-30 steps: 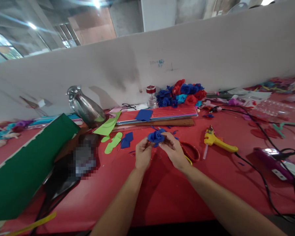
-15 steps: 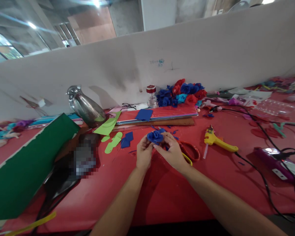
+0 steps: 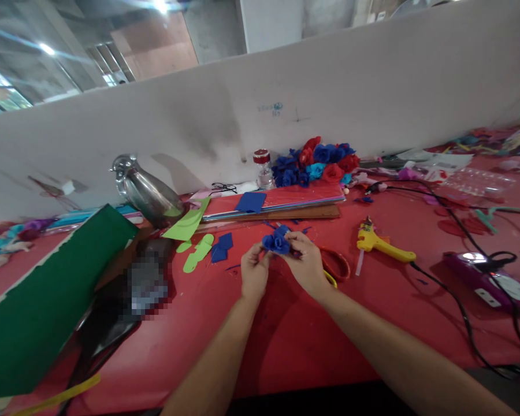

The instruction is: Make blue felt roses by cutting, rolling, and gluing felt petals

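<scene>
A blue flower (image 3: 276, 242) with ruffled petals is held above the red table, between both hands. My right hand (image 3: 304, 262) pinches its right side between thumb and fingers. At its lower left edge, my left hand (image 3: 255, 270) has its fingers closed on the petals. Just behind the hands lie small blue scraps. Red-handled scissors (image 3: 338, 263) with yellow inside the loops lie partly hidden behind my right hand. Left of the hands are blue pieces (image 3: 219, 252) and light green cut pieces (image 3: 196, 258).
On the right are a yellow glue gun (image 3: 385, 245), its black cord and a purple power strip (image 3: 485, 280). Blue and red flowers (image 3: 314, 164), a jar (image 3: 264, 171) and stacked sheets (image 3: 286, 199) stand behind. Leftward are a metal jug (image 3: 149, 193) and a green board (image 3: 52, 300).
The flower has turned and tilted between my fingers. My left hand has shifted slightly off its underside, and my right hand has moved higher on it. The whole view has shifted a little.
</scene>
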`<state>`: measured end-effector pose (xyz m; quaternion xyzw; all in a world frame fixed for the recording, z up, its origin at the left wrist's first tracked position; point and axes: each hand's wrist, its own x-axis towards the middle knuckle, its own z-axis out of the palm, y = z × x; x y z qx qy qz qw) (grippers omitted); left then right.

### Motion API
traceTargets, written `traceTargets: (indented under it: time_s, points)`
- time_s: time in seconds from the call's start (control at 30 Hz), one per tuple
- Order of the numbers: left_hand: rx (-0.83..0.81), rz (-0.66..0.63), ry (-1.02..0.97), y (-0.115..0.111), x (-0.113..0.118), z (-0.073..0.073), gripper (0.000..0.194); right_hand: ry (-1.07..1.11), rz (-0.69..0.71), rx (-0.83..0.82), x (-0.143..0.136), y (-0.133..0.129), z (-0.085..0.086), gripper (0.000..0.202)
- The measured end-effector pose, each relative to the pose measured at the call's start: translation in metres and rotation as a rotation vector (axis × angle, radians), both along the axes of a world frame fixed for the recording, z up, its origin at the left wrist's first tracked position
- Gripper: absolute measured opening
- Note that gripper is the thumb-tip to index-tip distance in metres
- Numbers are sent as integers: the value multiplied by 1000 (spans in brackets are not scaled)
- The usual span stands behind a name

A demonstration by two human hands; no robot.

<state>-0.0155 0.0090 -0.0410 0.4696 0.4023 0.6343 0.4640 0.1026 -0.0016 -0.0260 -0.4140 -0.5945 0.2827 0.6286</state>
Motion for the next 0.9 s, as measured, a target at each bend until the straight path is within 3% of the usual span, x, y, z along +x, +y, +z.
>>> traceTargets:
  time_s: [0.13, 0.23, 0.53, 0.73, 0.9]
  points:
    - [53, 25, 173, -1, -5, 0, 7, -10, -7, 35, 1, 0, 2, 11]
    - [11, -8, 194, -3, -5, 1, 7, 20, -24, -10, 1, 2, 3, 11]
    - [-134, -17, -11, -4, 0, 3, 29, 290, 183, -379, 3, 12, -2, 17]
    - [-256, -160, -179, -3, 2, 11, 30, 443, 278, -497, 2, 13, 0, 15]
    - [-267, -189, -239, -4, 3, 15, 26, 494, 311, -536, -1, 11, 4, 11]
